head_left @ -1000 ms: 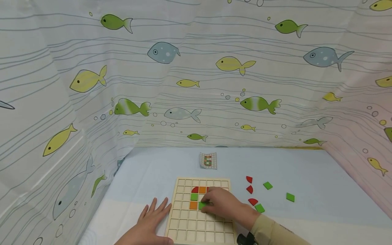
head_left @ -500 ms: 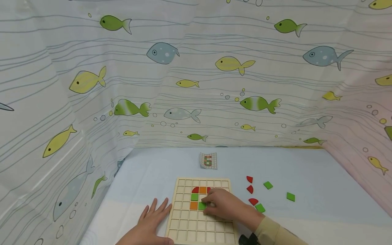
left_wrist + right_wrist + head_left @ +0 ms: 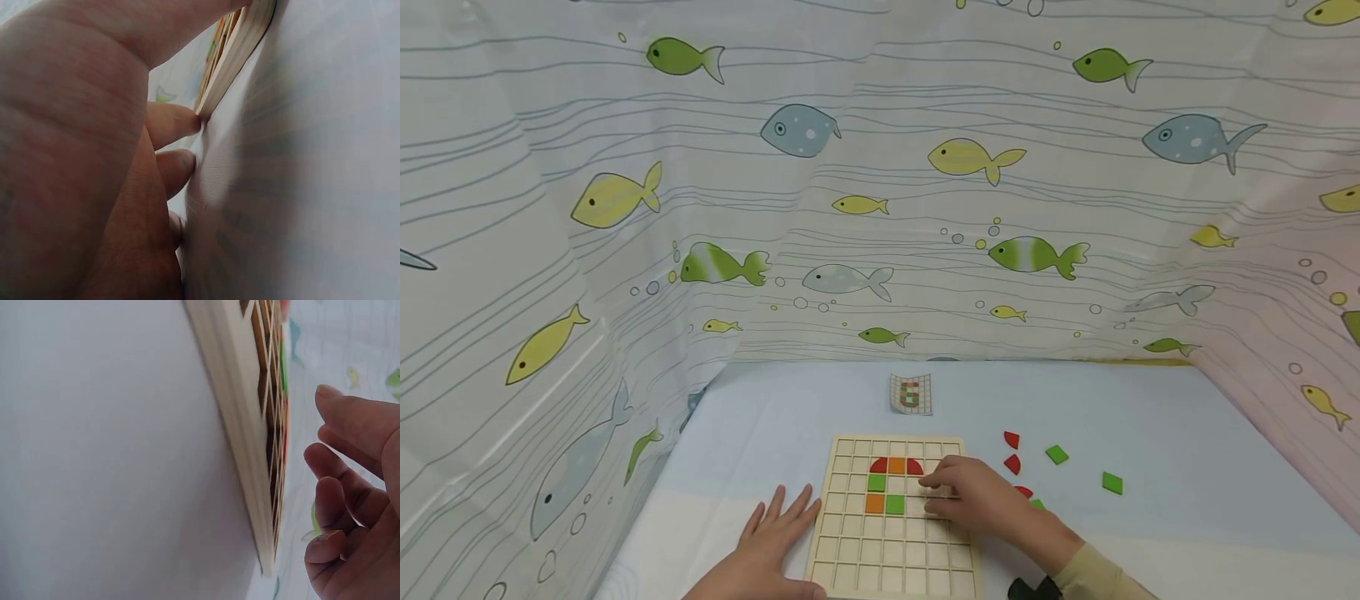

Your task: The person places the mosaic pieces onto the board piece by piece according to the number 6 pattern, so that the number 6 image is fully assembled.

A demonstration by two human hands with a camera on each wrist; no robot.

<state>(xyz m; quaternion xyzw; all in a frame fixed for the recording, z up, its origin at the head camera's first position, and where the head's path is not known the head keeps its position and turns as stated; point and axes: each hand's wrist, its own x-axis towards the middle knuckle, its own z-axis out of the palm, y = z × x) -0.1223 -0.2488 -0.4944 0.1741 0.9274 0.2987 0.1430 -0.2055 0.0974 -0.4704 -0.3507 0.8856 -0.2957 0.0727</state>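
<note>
A wooden grid board [image 3: 859, 552] lies on the table. Set in its cells are two red quarter-circle tiles [image 3: 914, 467], two orange square tiles [image 3: 875, 503] and two green square tiles [image 3: 895, 504]. My left hand [image 3: 767, 546] is spread flat at the board's left side; in the left wrist view its fingertips reach the board's edge [image 3: 234, 56]. Over the right part of the grid hovers my right hand [image 3: 973, 496], thumb and index finger apart. The right wrist view shows nothing between the loosely bent fingers of that hand [image 3: 356, 494], beside the board's wooden rim [image 3: 234, 425].
Right of the board lie loose red quarter-circle pieces [image 3: 1012, 439] and loose green squares [image 3: 1057, 454], some partly covered by the right hand. A small pattern card [image 3: 910, 394] lies behind the board. A fish-printed curtain [image 3: 917, 233] encloses the table at the back and sides.
My right hand has let go of the green square tile, which stays in its cell beside the orange one, and has moved right. My left hand has kept its place.
</note>
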